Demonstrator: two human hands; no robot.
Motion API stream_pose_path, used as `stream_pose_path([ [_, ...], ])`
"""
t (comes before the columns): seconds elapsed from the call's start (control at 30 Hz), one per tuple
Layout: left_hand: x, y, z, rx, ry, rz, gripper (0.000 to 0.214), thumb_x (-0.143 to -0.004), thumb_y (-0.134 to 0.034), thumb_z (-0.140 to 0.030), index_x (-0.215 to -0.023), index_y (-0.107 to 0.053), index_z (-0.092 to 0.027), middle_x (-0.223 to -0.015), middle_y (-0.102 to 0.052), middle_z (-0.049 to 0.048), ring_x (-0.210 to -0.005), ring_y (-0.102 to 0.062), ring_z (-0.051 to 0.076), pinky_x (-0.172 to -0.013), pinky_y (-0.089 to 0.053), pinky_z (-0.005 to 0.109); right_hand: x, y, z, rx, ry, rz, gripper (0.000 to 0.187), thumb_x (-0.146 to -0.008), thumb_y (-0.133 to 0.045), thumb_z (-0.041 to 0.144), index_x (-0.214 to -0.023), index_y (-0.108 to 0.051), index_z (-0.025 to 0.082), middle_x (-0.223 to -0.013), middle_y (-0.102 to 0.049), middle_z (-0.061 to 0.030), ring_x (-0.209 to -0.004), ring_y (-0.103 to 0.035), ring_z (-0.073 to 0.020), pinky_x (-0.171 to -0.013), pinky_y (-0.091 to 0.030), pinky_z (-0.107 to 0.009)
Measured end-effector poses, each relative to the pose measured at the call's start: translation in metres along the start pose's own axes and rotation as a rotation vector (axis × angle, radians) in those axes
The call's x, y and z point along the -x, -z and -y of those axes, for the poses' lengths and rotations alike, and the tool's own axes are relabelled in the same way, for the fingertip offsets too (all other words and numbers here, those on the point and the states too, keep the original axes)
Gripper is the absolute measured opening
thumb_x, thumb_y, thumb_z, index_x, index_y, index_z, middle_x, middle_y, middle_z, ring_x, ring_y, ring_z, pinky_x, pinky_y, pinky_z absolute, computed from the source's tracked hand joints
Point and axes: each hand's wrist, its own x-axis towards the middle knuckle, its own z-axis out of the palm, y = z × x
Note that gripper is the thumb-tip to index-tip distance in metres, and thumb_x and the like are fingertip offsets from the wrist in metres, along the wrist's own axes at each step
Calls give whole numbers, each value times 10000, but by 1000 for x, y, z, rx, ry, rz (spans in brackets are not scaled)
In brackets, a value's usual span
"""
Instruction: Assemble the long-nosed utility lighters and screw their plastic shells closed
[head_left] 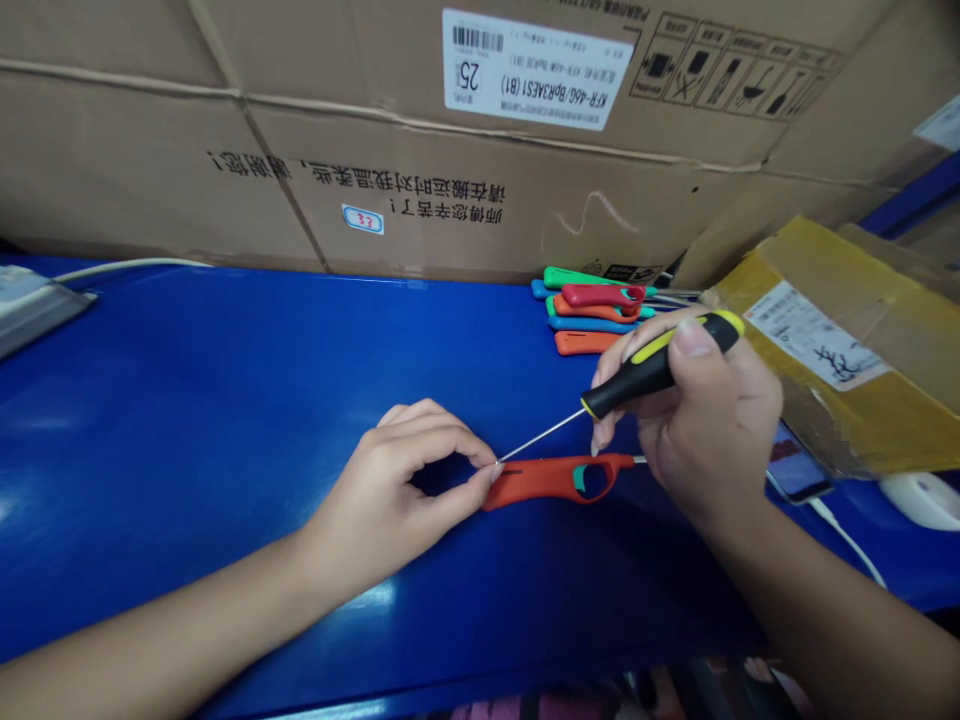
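Observation:
My right hand [697, 410] grips a screwdriver [667, 362] with a black and yellow handle. Its thin metal shaft slants down to the left, and the tip ends at the fingertips of my left hand [420, 465]. Thumb and forefinger of that hand are pinched together there; whatever small thing may be between them is too small to make out. Just beneath the shaft an orange long-nosed lighter [536, 482] with a green trigger lies on the blue table. My left fingertips are at its butt end, and its metal nozzle runs partly behind my right hand.
Several lighters [596, 323] in green, red, orange and blue are piled behind my right hand. A large cardboard box [420, 240] walls off the back of the blue table [187, 420]. At right are a taped carton [840, 330], a phone [799, 465] with a cable and a white mouse-like object [922, 500].

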Motion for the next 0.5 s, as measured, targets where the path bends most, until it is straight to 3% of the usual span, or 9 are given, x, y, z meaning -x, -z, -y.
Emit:
stream_pose_path([
  [0.37,1,4,1,-96,-86,56,69,-934,-664,-188,-914,-719,-223,-892,-779,-5,-826,-666,167,-806,-404,343,1,2,5,-65,38,116,176,-945,-625,357,-885,-674,199,-761,-702,-28,-510,-660,-167,-380,-539,-296],
  [0.5,0,3,1,-122,-100,45,74,-931,-661,-183,-899,-715,-222,-885,-784,-12,-813,-670,160,-805,-407,341,2,3,4,-68,40,156,146,-968,-617,342,-946,-671,208,-790,-726,-22,-461,-619,-125,-383,-525,-267],
])
